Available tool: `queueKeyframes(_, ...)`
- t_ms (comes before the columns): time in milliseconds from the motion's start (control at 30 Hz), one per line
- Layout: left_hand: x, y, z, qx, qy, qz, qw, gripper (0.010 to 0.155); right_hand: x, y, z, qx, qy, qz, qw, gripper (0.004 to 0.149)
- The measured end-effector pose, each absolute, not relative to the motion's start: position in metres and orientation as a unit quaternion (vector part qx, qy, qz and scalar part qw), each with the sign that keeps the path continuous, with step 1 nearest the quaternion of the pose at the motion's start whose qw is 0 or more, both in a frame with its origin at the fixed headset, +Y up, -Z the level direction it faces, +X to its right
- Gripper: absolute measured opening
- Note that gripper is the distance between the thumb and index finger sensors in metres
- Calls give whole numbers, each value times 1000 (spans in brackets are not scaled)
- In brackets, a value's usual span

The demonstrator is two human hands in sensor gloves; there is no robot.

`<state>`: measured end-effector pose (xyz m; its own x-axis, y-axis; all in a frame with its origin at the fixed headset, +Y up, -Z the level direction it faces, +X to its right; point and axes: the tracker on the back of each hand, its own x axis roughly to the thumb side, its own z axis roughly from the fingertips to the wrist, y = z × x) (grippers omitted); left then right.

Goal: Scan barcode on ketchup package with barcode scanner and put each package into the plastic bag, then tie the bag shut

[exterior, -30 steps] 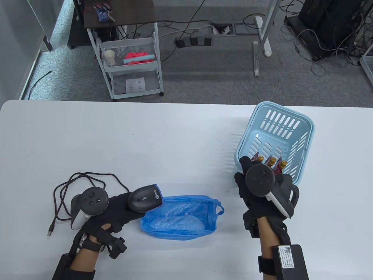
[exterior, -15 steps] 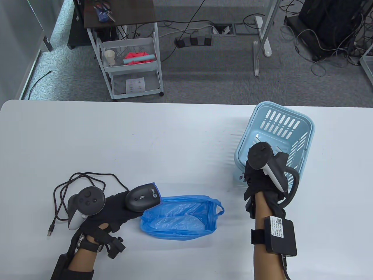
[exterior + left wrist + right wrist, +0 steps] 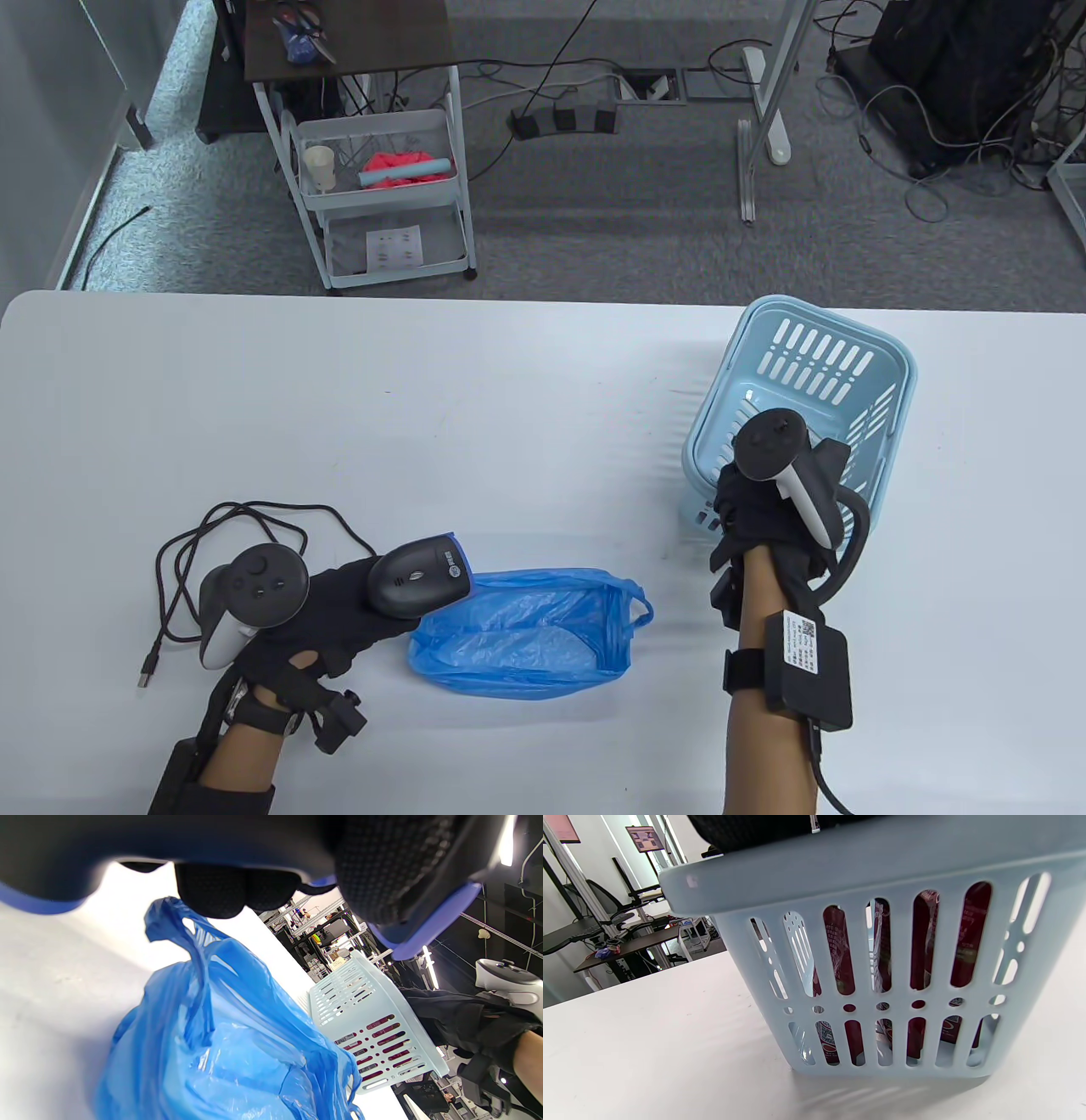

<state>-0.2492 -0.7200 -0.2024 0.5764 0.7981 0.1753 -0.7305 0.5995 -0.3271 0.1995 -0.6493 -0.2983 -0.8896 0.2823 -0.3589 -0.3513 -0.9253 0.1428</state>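
My left hand grips a black barcode scanner at the front left, nose toward the blue plastic bag, which lies flat and open beside it. In the left wrist view the scanner fills the top, above the bag. My right hand reaches over the near rim of the light blue basket; its fingers are hidden inside. Red ketchup packages show through the basket slots in the right wrist view; the table view hides them under my hand.
The scanner's black cable loops on the white table left of my left hand and ends in a loose USB plug. Beyond the table's far edge stands a white wire cart.
My right hand has moved forward from in front of the basket over its near rim and down inside, covering the packages. The left hand with the scanner has barely shifted.
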Motion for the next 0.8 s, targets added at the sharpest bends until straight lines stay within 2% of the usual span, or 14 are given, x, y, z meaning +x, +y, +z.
queueKeyframes(267, -248, -721, -203, -111, -155, 433, 881, 53, 199, -651, -305, -188, 90, 965, 158, 51)
queueKeyframes(800, -247, -722, -203, -113, -157, 429, 882, 53, 201, -657, -319, -214, 116, 955, 170, 44)
